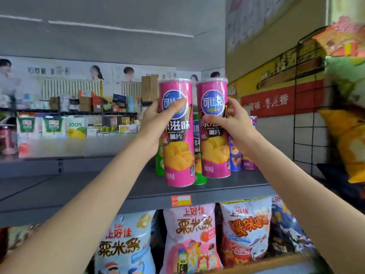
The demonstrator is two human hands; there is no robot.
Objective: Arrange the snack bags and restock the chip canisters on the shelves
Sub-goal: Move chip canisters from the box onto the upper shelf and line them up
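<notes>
left hand [158, 123] wrapped round one pink canister [178, 135], right hand [235, 125] round the other pink canister [214, 131]. both upright over the grey shelf [98, 186], green canister [199, 175] behind

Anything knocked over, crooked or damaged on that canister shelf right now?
Nothing stands out. Both pink canisters are upright in the left hand and right hand; canisters behind stand straight on the shelf.

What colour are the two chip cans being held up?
Both chip cans are pink with a blue round logo, clearest in the head view.
</notes>
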